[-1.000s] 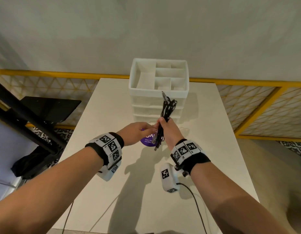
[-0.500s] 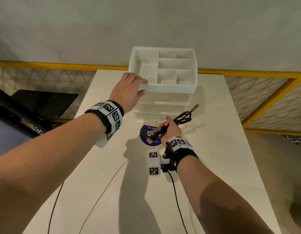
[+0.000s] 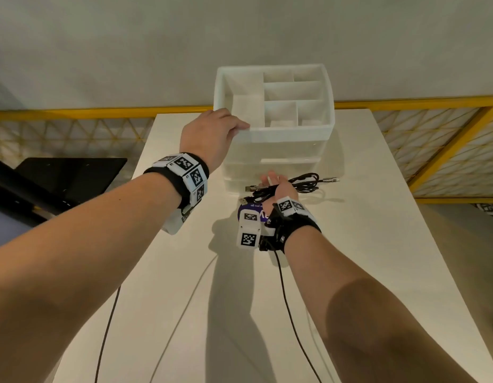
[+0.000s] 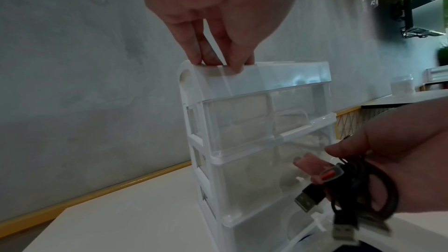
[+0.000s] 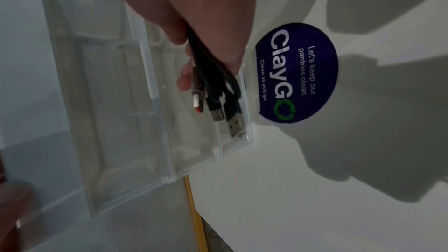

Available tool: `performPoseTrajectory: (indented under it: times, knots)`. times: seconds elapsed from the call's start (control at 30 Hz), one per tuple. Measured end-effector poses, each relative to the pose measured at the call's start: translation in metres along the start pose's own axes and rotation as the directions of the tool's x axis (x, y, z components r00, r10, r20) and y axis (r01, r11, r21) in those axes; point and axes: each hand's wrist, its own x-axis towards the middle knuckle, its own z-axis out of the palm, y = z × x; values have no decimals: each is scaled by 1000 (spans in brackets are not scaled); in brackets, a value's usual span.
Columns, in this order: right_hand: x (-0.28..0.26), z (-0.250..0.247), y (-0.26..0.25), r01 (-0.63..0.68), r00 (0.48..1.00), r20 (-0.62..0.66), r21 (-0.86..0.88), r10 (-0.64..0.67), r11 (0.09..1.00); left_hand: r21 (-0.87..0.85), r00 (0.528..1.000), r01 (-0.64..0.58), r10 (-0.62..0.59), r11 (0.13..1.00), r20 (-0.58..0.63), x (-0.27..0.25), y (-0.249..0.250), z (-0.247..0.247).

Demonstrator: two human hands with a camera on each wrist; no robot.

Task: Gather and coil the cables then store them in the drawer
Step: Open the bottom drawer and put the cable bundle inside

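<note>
Gripping the top rim of the drawer unit, the left hand steadies it; the right hand, just in front, clutches the coiled cables, so hooking a drawer open may loosen the coil.

Round purple ClayGO sticker lies on the white table just beneath the grip; yellow metal railing runs beyond.
</note>
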Motion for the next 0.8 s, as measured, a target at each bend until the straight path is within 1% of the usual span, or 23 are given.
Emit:
performPoseTrajectory:
  times: [0.03, 0.17, 0.4, 0.47, 0.57, 0.6, 0.67, 0.73, 0.8]
  knots:
    - [-1, -2, 1, -3, 1000, -3, 36, 3, 999, 2, 1000, -2, 2, 1000, 4, 0, 0, 0]
    - [-11, -12, 6, -29, 994, -99, 176, 47, 984, -6, 1000, 6, -6, 1000, 8, -1, 0, -1]
    - [-30, -43, 41, 10, 991, -128, 273, 26, 962, -26, 1000, 0, -1, 1000, -6, -3, -1, 0]
    - [-39, -50, 47, 21, 993, -118, 244, 8, 969, -26, 1000, -4, 4, 1000, 0, -3, 0, -1]
    - [-51, -61, 53, 10, 994, -110, 144, 6, 989, -19, 1000, -11, 11, 1000, 9, -3, 1, -3]
    - [-54, -64, 54, 9, 993, -117, 124, 5, 992, -18, 1000, -17, 17, 1000, 11, -3, 2, -4]
    - [-63, -69, 54, 42, 985, -171, 78, -28, 996, -17, 999, -35, 35, 999, 21, -4, 2, -5]
    - [-72, -71, 52, 122, 959, -261, 15, -114, 992, -21, 997, -64, 65, 998, 50, -6, 1, -6]
    - [-84, -70, 46, 226, 918, -308, -117, -252, 967, -40, 992, -101, 103, 994, 66, -9, -4, -5]
